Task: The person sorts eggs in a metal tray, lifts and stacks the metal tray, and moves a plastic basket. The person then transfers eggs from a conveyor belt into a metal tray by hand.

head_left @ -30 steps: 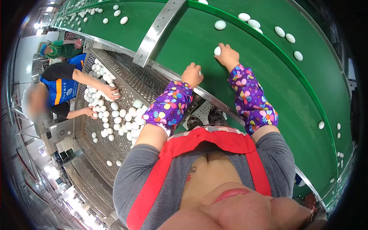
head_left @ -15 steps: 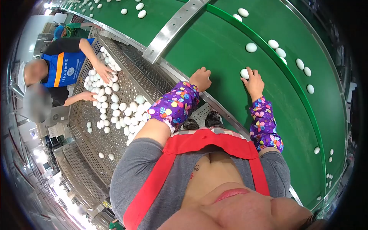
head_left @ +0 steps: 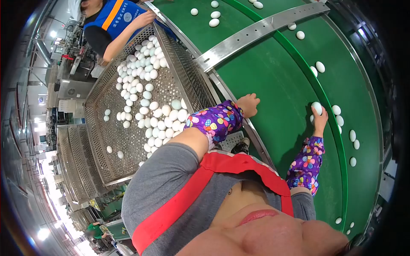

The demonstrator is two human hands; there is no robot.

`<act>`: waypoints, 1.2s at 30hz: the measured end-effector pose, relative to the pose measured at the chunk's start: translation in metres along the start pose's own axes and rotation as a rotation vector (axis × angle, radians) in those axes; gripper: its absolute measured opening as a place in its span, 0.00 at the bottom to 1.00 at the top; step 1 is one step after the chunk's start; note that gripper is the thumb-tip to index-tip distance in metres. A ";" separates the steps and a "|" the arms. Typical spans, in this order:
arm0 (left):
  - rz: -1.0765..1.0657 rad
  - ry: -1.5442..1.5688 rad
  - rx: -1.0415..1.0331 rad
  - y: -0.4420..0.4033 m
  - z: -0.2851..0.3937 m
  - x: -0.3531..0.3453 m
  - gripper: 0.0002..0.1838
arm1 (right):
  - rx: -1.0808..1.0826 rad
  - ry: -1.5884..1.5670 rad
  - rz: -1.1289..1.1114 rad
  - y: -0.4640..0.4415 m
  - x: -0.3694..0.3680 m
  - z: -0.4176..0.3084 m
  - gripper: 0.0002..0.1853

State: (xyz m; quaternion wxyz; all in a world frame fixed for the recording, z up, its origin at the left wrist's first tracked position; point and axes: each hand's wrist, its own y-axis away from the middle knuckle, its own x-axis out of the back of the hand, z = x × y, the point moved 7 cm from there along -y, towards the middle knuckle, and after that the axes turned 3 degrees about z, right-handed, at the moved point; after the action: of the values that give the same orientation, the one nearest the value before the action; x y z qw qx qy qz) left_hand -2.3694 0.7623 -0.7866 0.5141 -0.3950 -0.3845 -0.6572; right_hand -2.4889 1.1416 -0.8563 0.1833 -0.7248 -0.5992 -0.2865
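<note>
My right hand (head_left: 319, 119) is over the green conveyor belt, beside the raised green divider. Its fingers are closed around a white egg (head_left: 316, 108), and a second egg (head_left: 312, 120) shows at the hand's left side, partly covered by it. Over the belt's near edge, my left hand (head_left: 248, 105) is loosely curled, with no egg visible in it. Beyond the divider, close to my right hand, lie several white eggs (head_left: 336, 110). Both forearms wear purple flowered sleeves.
A perforated metal bin (head_left: 99, 141) holding many white and pale-green eggs (head_left: 147, 68) stands at my left. A metal bracket (head_left: 239, 40) spans the belt (head_left: 256, 72). The green divider (head_left: 294, 51) runs along it. A co-worker in a blue apron (head_left: 124, 19) stands beyond the bin.
My right hand has moved forward to the divider with an egg. My left hand stays near the belt edge. The co-worker's hands have left the eggs in the bin. The view has shifted.
</note>
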 end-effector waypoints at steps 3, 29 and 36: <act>0.020 0.008 -0.025 -0.001 0.003 0.003 0.11 | -0.028 0.015 -0.093 -0.018 -0.006 0.007 0.34; 0.077 0.115 0.162 -0.011 -0.005 0.010 0.16 | 0.074 0.017 0.072 0.253 0.008 -0.099 0.26; 0.363 0.162 0.354 -0.065 -0.048 0.056 0.27 | 0.009 -0.025 0.184 0.265 0.009 -0.090 0.26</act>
State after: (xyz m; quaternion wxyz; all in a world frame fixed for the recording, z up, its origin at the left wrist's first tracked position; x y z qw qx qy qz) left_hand -2.4474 0.7088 -0.7612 0.7135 -0.3077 -0.3741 -0.5062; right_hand -2.2477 1.0366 -0.7606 0.2050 -0.7794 -0.5335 -0.2566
